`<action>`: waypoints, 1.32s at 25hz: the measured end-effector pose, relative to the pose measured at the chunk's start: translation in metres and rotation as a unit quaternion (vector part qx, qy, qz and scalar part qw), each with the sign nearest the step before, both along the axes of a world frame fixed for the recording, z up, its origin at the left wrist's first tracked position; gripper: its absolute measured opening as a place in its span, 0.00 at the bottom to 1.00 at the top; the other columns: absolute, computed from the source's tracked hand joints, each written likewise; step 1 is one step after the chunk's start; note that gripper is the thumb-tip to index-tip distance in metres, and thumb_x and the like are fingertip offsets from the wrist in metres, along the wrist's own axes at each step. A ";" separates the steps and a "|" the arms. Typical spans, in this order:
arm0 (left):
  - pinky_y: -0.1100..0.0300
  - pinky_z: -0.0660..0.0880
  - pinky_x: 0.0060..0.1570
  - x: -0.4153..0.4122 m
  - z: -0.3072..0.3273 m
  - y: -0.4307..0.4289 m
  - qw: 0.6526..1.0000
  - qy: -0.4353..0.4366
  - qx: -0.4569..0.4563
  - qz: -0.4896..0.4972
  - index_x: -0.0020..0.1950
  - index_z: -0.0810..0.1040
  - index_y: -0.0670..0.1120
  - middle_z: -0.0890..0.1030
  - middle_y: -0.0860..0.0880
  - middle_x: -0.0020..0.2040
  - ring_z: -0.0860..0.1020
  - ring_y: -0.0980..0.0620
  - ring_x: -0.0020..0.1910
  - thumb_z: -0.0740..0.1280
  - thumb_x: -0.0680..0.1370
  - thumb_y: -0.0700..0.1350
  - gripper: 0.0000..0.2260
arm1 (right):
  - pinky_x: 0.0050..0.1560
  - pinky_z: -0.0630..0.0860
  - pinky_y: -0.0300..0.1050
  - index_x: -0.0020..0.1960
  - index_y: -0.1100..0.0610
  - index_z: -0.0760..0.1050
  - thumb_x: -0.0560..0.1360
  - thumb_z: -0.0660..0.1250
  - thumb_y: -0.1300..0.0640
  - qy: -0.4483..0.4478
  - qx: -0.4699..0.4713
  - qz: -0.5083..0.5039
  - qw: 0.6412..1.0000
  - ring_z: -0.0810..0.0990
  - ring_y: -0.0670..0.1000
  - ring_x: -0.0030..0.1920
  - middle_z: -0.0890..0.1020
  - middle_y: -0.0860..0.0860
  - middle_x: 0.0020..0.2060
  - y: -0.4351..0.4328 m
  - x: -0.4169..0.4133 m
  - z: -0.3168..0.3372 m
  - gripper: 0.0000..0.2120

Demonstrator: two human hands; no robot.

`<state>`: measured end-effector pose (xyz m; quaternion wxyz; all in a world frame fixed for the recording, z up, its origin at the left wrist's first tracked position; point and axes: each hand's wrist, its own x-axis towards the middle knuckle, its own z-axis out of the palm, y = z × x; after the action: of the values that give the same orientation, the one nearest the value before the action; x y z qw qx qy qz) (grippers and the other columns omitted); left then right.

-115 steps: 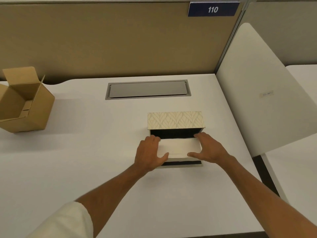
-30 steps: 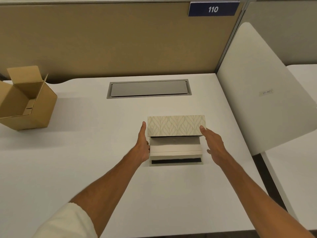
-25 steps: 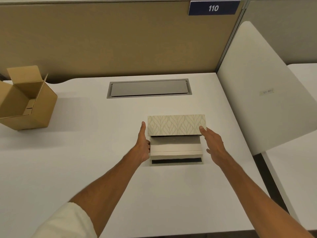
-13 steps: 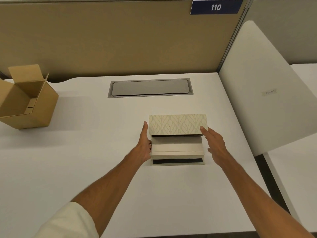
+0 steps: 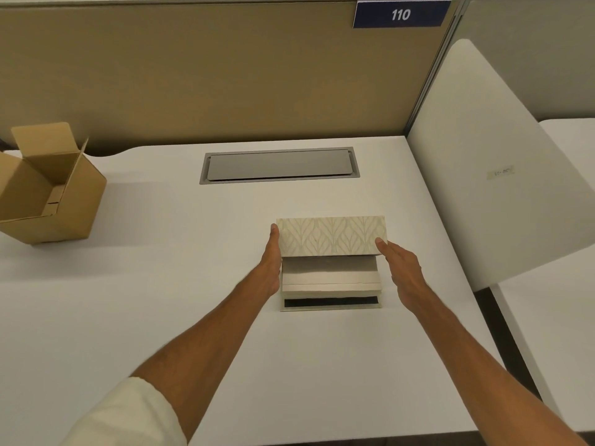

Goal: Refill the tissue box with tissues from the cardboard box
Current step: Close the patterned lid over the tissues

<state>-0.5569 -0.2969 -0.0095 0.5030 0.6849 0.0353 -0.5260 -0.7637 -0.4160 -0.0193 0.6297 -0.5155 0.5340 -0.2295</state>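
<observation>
A white surface [image 5: 161, 284] seen from above, with two bare forearms reaching forward from the bottom edge. In the middle sits a tissue box: its leaf-patterned cover [image 5: 331, 235] is raised above its flat base [image 5: 331, 305], which lies on the surface. Between cover and base a pale stack of tissues [image 5: 331, 275] shows, with a dark strip of the base in front of it. The left hand [image 5: 269, 262] is flat and extended, pressed against the left end of the cover, fingers straight and together. The right hand [image 5: 401, 268] is likewise open and flat, its fingertips touching the cover's right front corner. The cover appears held between the two palms; neither hand is curled around anything. A brown cardboard box [image 5: 48, 188] stands well apart at the far left edge, flaps open, its inside looking bare. A grey metal hatch [image 5: 278, 164] is set into the surface beyond the tissue box. A blue sign [image 5: 401, 14] reading 110 hangs on the tan partition behind.
</observation>
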 end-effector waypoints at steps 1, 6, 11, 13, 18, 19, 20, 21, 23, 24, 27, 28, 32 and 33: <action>0.51 0.55 0.75 -0.001 0.000 0.000 1.000 -0.004 -0.003 -0.011 0.76 0.59 0.49 0.61 0.46 0.76 0.59 0.46 0.75 0.51 0.75 0.69 0.36 | 0.60 0.64 0.43 0.68 0.54 0.72 0.75 0.66 0.43 -0.003 0.006 -0.003 1.000 0.71 0.45 0.58 0.76 0.44 0.57 0.001 -0.001 0.001 0.26; 0.52 0.53 0.73 -0.010 -0.007 0.011 1.000 -0.007 0.014 -0.017 0.76 0.59 0.49 0.61 0.47 0.76 0.59 0.48 0.74 0.56 0.78 0.62 0.30 | 0.65 0.65 0.51 0.66 0.56 0.73 0.74 0.65 0.40 0.027 0.018 -0.024 0.999 0.71 0.50 0.61 0.76 0.51 0.65 0.008 -0.006 0.004 0.27; 0.52 0.53 0.71 -0.023 -0.003 0.021 1.000 0.005 0.002 0.026 0.72 0.66 0.52 0.66 0.47 0.73 0.63 0.49 0.71 0.49 0.78 0.65 0.27 | 0.65 0.69 0.62 0.47 0.54 0.78 0.73 0.64 0.36 0.055 0.048 -0.067 0.995 0.75 0.61 0.59 0.81 0.49 0.48 0.017 -0.008 0.004 0.21; 0.50 0.53 0.72 -0.026 -0.004 0.024 0.999 0.032 0.007 0.032 0.73 0.65 0.52 0.65 0.47 0.74 0.62 0.47 0.72 0.45 0.77 0.68 0.31 | 0.62 0.70 0.66 0.45 0.57 0.77 0.72 0.63 0.35 0.060 0.070 -0.093 0.991 0.73 0.64 0.61 0.79 0.50 0.46 0.024 -0.008 0.007 0.23; 0.40 0.68 0.66 -0.026 -0.009 0.031 0.973 0.194 -0.002 0.123 0.54 0.76 0.48 0.75 0.44 0.56 0.74 0.39 0.59 0.54 0.69 0.75 0.34 | 0.57 0.75 0.64 0.64 0.55 0.73 0.69 0.65 0.33 -0.028 0.199 -0.146 0.969 0.71 0.56 0.54 0.72 0.50 0.53 0.035 -0.006 0.008 0.32; 0.39 0.69 0.65 -0.026 -0.009 0.030 0.965 0.218 -0.008 0.147 0.52 0.76 0.46 0.77 0.43 0.52 0.75 0.39 0.58 0.56 0.69 0.75 0.33 | 0.56 0.75 0.66 0.64 0.55 0.72 0.68 0.66 0.33 -0.063 0.226 -0.155 0.960 0.71 0.57 0.55 0.72 0.50 0.53 0.035 -0.007 0.008 0.34; 0.38 0.69 0.64 -0.026 -0.009 0.029 0.958 0.231 -0.015 0.167 0.53 0.75 0.45 0.77 0.43 0.50 0.75 0.39 0.57 0.58 0.69 0.74 0.33 | 0.51 0.77 0.65 0.63 0.55 0.72 0.67 0.67 0.32 -0.094 0.250 -0.160 0.950 0.73 0.58 0.54 0.72 0.51 0.50 0.036 -0.007 0.009 0.34; 0.38 0.69 0.63 -0.027 -0.009 0.028 0.955 0.234 -0.020 0.181 0.55 0.74 0.45 0.76 0.43 0.50 0.75 0.39 0.58 0.60 0.69 0.72 0.33 | 0.44 0.79 0.63 0.59 0.55 0.74 0.66 0.67 0.31 -0.112 0.269 -0.162 0.943 0.75 0.59 0.50 0.73 0.53 0.46 0.036 -0.007 0.011 0.33; 0.40 0.73 0.57 -0.027 -0.006 0.025 0.950 0.234 -0.029 0.202 0.57 0.72 0.42 0.77 0.42 0.52 0.77 0.39 0.55 0.63 0.69 0.69 0.32 | 0.34 0.78 0.58 0.49 0.55 0.74 0.63 0.68 0.29 -0.127 0.282 -0.165 0.937 0.76 0.58 0.42 0.73 0.54 0.42 0.035 -0.006 0.012 0.31; 0.41 0.77 0.50 -0.027 -0.005 0.024 0.948 0.238 -0.040 0.207 0.54 0.72 0.41 0.78 0.42 0.51 0.78 0.40 0.51 0.65 0.69 0.68 0.31 | 0.34 0.79 0.58 0.47 0.55 0.74 0.62 0.68 0.28 -0.133 0.286 -0.166 0.934 0.77 0.58 0.42 0.74 0.55 0.42 0.035 -0.005 0.011 0.31; 0.45 0.81 0.37 -0.028 0.001 0.025 0.946 0.255 -0.076 0.185 0.48 0.78 0.42 0.85 0.40 0.39 0.82 0.40 0.42 0.69 0.69 0.65 0.26 | 0.48 0.79 0.68 0.56 0.56 0.74 0.59 0.73 0.31 -0.152 0.308 -0.175 0.923 0.78 0.61 0.51 0.77 0.57 0.50 0.035 -0.003 0.007 0.36; 0.47 0.81 0.34 -0.029 0.002 0.025 0.948 0.254 -0.078 0.175 0.48 0.79 0.43 0.85 0.39 0.35 0.84 0.41 0.39 0.70 0.69 0.63 0.23 | 0.52 0.77 0.68 0.57 0.55 0.74 0.60 0.75 0.34 -0.157 0.314 -0.177 0.920 0.78 0.60 0.53 0.78 0.57 0.52 0.035 -0.003 0.005 0.35; 0.51 0.80 0.28 -0.032 0.006 0.027 0.956 0.236 -0.056 0.168 0.43 0.77 0.43 0.82 0.40 0.26 0.82 0.42 0.25 0.73 0.71 0.54 0.15 | 0.58 0.74 0.66 0.58 0.55 0.74 0.64 0.77 0.46 -0.163 0.337 -0.199 0.906 0.77 0.61 0.56 0.77 0.58 0.54 0.035 -0.003 -0.002 0.27; 0.50 0.80 0.27 -0.032 0.007 0.028 0.956 0.233 -0.045 0.171 0.42 0.76 0.42 0.82 0.40 0.25 0.82 0.42 0.24 0.73 0.71 0.52 0.13 | 0.61 0.73 0.64 0.58 0.56 0.73 0.65 0.76 0.47 -0.157 0.338 -0.199 0.906 0.76 0.61 0.57 0.76 0.58 0.55 0.034 -0.003 -0.003 0.25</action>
<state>-0.5889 -0.2691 -0.0025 0.5936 0.5034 0.2442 -0.5785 -0.7666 -0.3816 -0.0223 0.7831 -0.1123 0.5654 -0.2334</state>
